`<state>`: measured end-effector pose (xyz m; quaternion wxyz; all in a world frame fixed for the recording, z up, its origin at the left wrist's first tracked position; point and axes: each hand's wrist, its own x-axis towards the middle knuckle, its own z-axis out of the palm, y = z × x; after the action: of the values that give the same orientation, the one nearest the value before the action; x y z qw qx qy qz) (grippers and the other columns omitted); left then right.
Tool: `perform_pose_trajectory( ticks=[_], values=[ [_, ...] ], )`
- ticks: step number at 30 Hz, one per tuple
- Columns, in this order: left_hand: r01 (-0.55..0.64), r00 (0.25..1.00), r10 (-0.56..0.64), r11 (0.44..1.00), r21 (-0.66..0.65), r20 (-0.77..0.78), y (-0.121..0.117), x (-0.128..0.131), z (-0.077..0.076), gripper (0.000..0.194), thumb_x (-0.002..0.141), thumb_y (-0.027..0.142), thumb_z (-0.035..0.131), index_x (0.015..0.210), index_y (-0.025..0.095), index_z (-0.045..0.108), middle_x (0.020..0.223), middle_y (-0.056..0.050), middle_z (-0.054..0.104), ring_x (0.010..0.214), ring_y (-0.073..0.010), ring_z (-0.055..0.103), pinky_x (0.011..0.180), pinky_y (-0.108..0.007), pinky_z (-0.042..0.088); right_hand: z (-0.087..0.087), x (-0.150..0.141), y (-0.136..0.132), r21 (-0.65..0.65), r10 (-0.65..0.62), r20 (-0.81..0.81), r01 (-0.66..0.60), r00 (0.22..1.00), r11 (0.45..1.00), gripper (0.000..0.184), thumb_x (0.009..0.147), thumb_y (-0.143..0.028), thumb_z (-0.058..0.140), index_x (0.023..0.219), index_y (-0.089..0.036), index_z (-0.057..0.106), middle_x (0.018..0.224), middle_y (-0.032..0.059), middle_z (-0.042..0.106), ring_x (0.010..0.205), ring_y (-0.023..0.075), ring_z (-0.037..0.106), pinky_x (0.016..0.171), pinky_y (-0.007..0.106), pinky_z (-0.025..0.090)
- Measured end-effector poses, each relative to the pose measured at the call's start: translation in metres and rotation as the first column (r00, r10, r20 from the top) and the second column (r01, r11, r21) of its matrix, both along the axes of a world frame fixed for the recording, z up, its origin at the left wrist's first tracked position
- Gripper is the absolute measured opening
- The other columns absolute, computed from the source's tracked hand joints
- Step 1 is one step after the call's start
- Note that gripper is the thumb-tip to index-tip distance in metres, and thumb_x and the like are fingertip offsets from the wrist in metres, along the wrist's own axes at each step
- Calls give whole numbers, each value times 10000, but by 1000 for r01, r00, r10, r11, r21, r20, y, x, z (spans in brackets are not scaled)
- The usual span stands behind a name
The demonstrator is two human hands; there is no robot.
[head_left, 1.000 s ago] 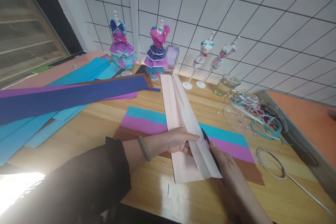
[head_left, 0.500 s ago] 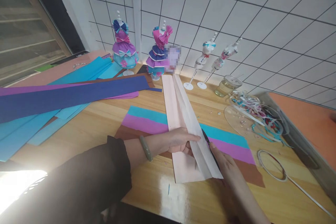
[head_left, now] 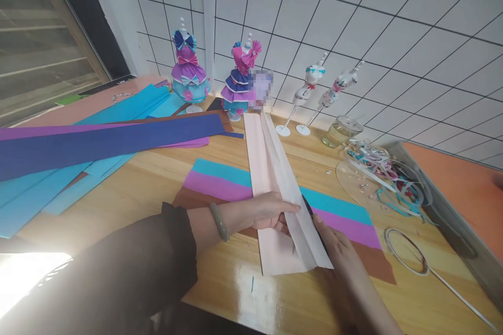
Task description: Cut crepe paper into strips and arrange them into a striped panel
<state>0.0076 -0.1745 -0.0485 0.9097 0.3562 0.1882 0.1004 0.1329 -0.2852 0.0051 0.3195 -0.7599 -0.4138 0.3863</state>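
Note:
A long, pale pink strip of crepe paper (head_left: pixel 262 167) runs from the back of the table toward me, its right side folded up as a whitish flap (head_left: pixel 288 178). My left hand (head_left: pixel 271 212) is closed on this flap near its front end, the thumb lying on top and the other fingers partly underneath. Along the flap's right edge my right hand (head_left: pixel 334 241) is closed around black scissors (head_left: pixel 307 205), mostly hidden by the hand and paper. Beneath the pink paper lie turquoise (head_left: pixel 334 203), purple (head_left: pixel 346 227) and brown (head_left: pixel 373 259) strips, side by side.
Blue and purple paper strips (head_left: pixel 118 141) pile up at left. Two dressed mini mannequins (head_left: pixel 189 70) and two barer ones (head_left: pixel 310 86) stand at the back. A glass jar (head_left: pixel 341 131), a tray of ribbon scraps (head_left: pixel 349 188) and a white ribbon coil (head_left: pixel 406 251) are at right.
The camera view has shifted very slightly. Both hands, the pink paper and the scissors look nearly the same as before.

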Motion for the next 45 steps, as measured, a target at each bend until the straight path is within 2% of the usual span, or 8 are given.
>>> perform_pose_trajectory(
  ticks=[5, 9, 13, 16, 20, 28, 34, 45],
  values=[
    [-4, 1000, 3, 1000, -15, -6, 0, 0, 2, 249, 699, 228, 670, 910, 111, 609, 838, -94, 662, 729, -177, 637, 678, -328, 503, -7, 7, 2, -101, -34, -35, 30, 999, 994, 460, 787, -586, 407, 706, -190, 626, 657, 16, 671, 650, 196, 579, 578, 254, 427],
    [3, 1000, -2, 1000, -22, 15, 0, 1, 0, 295, 684, 239, 685, 941, 121, 602, 878, -96, 652, 762, -183, 634, 679, -330, 502, -13, 12, 5, -74, -15, -37, 12, 999, 997, 483, 786, -601, 395, 726, -173, 612, 694, 34, 672, 649, 195, 584, 559, 259, 420],
    [7, 1000, -7, 1000, 2, -4, 0, 1, 1, 336, 678, 255, 689, 970, 122, 591, 878, -98, 633, 732, -182, 623, 641, -329, 495, -13, 11, 9, -89, -10, -28, 7, 1000, 996, 520, 795, -611, 348, 687, -164, 592, 560, 14, 608, 496, 157, 505, 454, 251, 348],
    [1, 999, 0, 1000, 30, -41, -1, 0, 6, 340, 683, 249, 677, 980, 113, 584, 849, -96, 618, 675, -173, 608, 591, -320, 477, -8, 6, 13, -96, -33, -30, 31, 999, 995, 492, 789, -594, 377, 638, -168, 569, 505, -4, 559, 457, 136, 449, 441, 247, 317],
    [-1, 998, 4, 999, 52, -57, -2, 0, 10, 334, 687, 247, 664, 975, 98, 585, 817, -95, 602, 640, -164, 592, 570, -310, 458, -4, 2, 16, -103, -54, -9, 53, 999, 993, 477, 776, -587, 402, 609, -167, 557, 514, -1, 556, 469, 134, 440, 447, 247, 313],
    [13, 1000, -12, 998, 54, -16, -1, 0, 3, 356, 692, 266, 666, 999, 112, 576, 819, -86, 590, 687, -170, 592, 598, -315, 465, -5, 4, 17, -98, -9, 27, 12, 1000, 995, 474, 771, -594, 387, 574, -182, 515, 497, -9, 536, 482, 140, 436, 470, 253, 321],
    [6, 1000, -5, 999, 50, -29, -1, 0, 7, 327, 692, 242, 660, 981, 113, 576, 816, -84, 592, 656, -161, 589, 574, -300, 455, -4, 3, 17, -83, -7, 63, 13, 998, 996, 487, 759, -601, 387, 575, -172, 526, 508, 6, 552, 476, 141, 441, 456, 251, 331],
    [13, 1000, -12, 1000, 20, -28, -1, 0, 9, 241, 726, 196, 611, 954, 125, 580, 804, -67, 594, 662, -150, 596, 579, -286, 464, -12, 6, 20, -124, 1, 46, 5, 999, 992, 493, 750, -635, 384, 556, -188, 460, 494, -5, 498, 464, 128, 388, 454, 252, 304]
  ],
)
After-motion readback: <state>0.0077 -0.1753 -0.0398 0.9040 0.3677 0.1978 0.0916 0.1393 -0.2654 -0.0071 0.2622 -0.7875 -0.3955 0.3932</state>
